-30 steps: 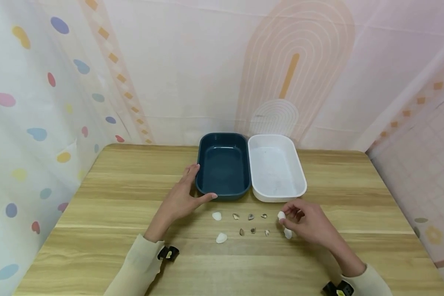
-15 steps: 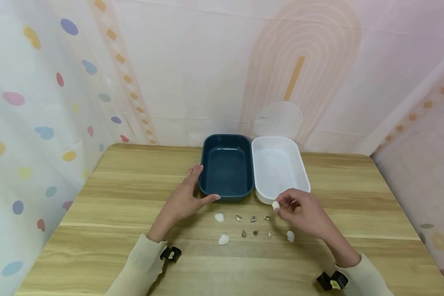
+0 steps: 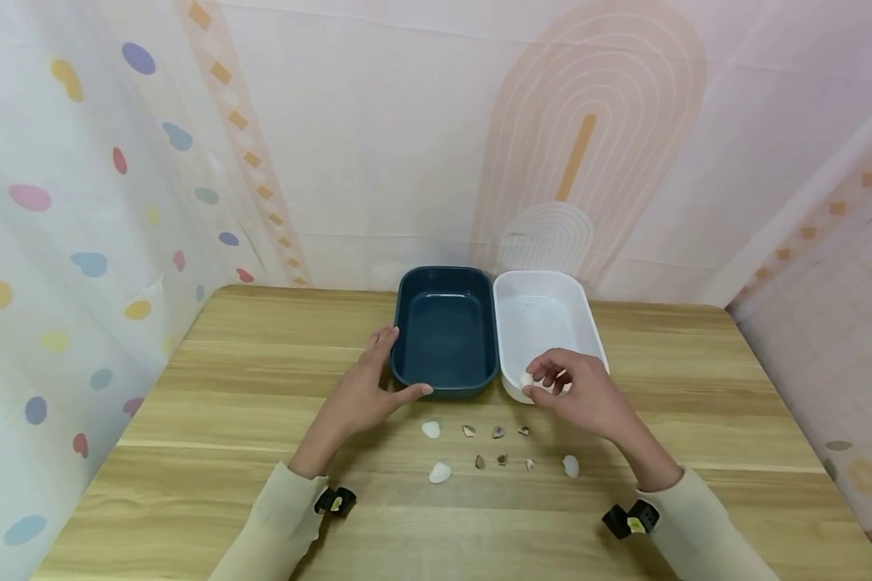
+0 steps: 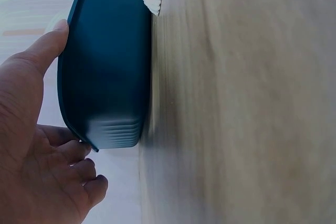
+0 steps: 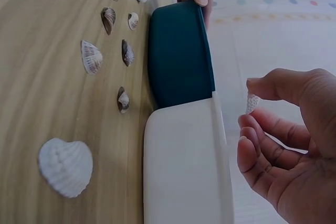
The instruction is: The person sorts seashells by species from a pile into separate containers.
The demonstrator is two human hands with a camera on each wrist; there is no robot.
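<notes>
Right hand [image 3: 577, 393] pinched a small white shell [image 3: 526, 380] between thumb and fingertips, held above the near rim of the white tray [image 3: 584, 319], not touching it. The right wrist view showed the same: shell [image 5: 252, 102] in the fingertips, over the tray [image 5: 184, 166], other fingers loosely curled.

Left hand [image 3: 366, 393] was on the near-left corner of the dark teal tray [image 3: 407, 298]: thumb along the near wall, fingers along the left wall. The left wrist view confirmed thumb and fingers bracketing that corner [image 4: 105, 77]. Hands were apart, one per tray.

The trays sat side by side, touching, teal left, white right, at the far middle of the wooden table [image 3: 225, 484].

Shells left on the table just in front of the trays, in two rows: a white one [image 3: 430, 429] and three small brown ones [image 3: 497, 432] in the far row, a white one [image 3: 439, 472], three small brown ones [image 3: 502, 461] and another white one [image 3: 570, 466] in the near row
</notes>
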